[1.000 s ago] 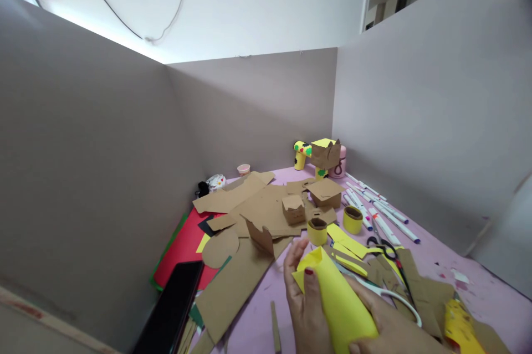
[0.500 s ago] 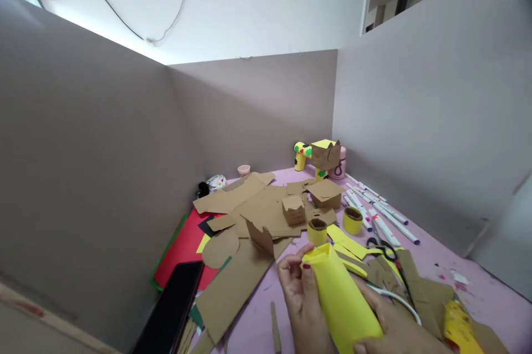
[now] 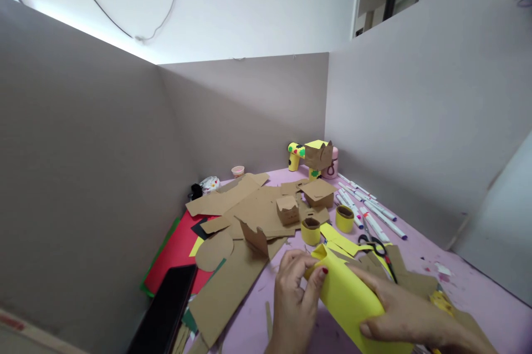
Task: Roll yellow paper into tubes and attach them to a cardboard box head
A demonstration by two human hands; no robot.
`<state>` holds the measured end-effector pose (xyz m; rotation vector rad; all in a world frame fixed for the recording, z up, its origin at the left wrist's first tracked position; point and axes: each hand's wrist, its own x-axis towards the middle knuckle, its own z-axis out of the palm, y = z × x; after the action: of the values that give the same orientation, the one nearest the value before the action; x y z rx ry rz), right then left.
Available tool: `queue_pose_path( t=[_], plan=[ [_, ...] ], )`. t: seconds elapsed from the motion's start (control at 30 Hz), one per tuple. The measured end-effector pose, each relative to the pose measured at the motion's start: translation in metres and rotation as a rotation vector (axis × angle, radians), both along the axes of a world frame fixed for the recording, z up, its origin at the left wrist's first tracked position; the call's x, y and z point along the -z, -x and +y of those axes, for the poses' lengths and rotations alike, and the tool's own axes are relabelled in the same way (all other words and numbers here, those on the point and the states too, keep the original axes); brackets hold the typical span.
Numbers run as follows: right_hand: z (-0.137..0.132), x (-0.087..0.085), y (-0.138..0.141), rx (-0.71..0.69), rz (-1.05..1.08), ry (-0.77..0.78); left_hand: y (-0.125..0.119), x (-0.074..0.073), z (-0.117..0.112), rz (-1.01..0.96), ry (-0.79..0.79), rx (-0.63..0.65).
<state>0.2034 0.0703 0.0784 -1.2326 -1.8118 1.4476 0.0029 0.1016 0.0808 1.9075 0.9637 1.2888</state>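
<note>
A yellow paper tube (image 3: 347, 298) lies slantwise between my hands, its far end folded partly inward. My left hand (image 3: 295, 296) pinches the rim of that end between thumb and fingers. Farther down, my right hand (image 3: 399, 304) is closed round the tube's side, thumb on top and fingers mostly hidden behind it. Just beyond the tube stand two short rings wrapped in yellow, a nearer ring (image 3: 311, 232) and a second ring (image 3: 344, 219). Yellow paper scraps (image 3: 338, 240) lie beside them.
Black-handled scissors (image 3: 374, 242) and several markers (image 3: 380, 211) lie on the right. Cardboard pieces (image 3: 253, 207) and small cardboard boxes (image 3: 318, 193) cover the middle. A black phone-like slab (image 3: 166, 304) lies left, near red sheets (image 3: 174, 260). A yellow spotted figure (image 3: 294, 160) stands at the back.
My right hand has come up and over the tube's side, showing more of its back. My left hand still grips the folded end. The whole view has shifted slightly.
</note>
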Motion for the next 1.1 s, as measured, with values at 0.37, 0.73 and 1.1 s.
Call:
queue_pose_path(
  t=[0.37,0.73,1.1],
  plan=[
    [0.0,-0.001,-0.001,0.185,-0.039,-0.295,0.005,-0.018,-0.003,-0.001,0.07,0.093],
    [-0.009,-0.063,0.022,-0.087,-0.382,-0.972,0.009,-0.034,-0.01,0.263,-0.363,0.248],
    [-0.011,-0.059,0.008,-0.121,-0.14,-0.646,0.016,-0.047,-0.013,0.285,-0.142,0.354]
  ],
)
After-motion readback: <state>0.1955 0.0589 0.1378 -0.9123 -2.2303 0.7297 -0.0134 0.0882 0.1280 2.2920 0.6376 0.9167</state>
